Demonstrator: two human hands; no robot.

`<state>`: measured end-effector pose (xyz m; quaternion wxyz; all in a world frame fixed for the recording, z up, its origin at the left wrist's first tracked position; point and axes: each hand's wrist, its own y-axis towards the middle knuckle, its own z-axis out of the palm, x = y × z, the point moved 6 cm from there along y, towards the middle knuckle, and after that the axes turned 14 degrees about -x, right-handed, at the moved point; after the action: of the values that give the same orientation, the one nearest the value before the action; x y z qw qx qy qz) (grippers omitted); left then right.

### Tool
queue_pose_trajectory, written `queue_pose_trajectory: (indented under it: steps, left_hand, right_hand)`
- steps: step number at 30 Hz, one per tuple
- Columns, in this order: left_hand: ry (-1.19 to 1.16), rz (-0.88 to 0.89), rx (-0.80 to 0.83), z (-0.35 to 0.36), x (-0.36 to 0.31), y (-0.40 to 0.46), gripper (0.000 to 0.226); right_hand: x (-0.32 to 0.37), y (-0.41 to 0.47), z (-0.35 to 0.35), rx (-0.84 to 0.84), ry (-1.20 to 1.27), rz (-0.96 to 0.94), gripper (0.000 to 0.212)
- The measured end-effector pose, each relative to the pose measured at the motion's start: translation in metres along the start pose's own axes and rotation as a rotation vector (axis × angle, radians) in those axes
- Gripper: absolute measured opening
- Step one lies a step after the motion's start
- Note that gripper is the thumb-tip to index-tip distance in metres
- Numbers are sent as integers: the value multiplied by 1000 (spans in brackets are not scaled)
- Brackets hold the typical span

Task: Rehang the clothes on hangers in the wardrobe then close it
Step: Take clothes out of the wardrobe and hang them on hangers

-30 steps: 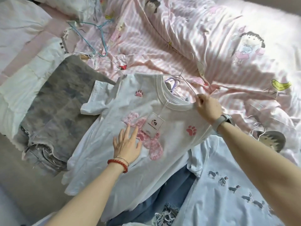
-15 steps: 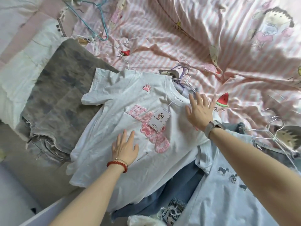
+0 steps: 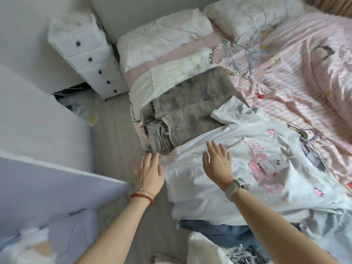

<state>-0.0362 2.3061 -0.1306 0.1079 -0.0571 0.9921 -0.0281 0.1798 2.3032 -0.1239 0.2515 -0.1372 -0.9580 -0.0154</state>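
A white T-shirt [image 3: 238, 145] with a pink print and a paper tag [image 3: 273, 163] lies spread on the bed, a wire hanger [image 3: 312, 149] showing at its collar. My right hand [image 3: 218, 163] hovers over or rests on the shirt's lower half with fingers straight. My left hand [image 3: 149, 173], with a red bead bracelet, is spread open at the bed's edge, just left of the shirt hem, holding nothing. Grey washed jeans [image 3: 188, 105] lie folded beyond the shirt. Loose hangers, one blue-green [image 3: 240, 60], lie on the pink striped sheet [image 3: 289, 88].
A white drawer unit [image 3: 89, 58] stands by the wall left of the bed. White wardrobe panels [image 3: 43, 119] fill the left side. Blue denim [image 3: 219, 231] and more clothes lie at the bed's near end. Pillows [image 3: 249, 18] are at the head. Grey floor [image 3: 114, 138] runs between.
The view swung left and pulled back, bringing the drawer unit and wardrobe into sight. Both hands slid off the shirt's chest toward its hem; the left hand now sits off the shirt's edge.
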Motion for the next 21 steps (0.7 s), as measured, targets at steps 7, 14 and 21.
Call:
queue_pose_trajectory:
  steps: [7, 14, 21]
  left_hand:
    - [84, -358, -266, -97, 242, -105, 49]
    - [171, -746, -546, -206, 432, -244, 47]
    - [285, -1010, -845, -287, 509, -367, 42]
  right_hand:
    - [215, -105, 75, 178, -50, -444, 49]
    - [413, -244, 139, 319, -1, -910, 48]
    - [565, -368, 162, 402, 260, -1287, 41]
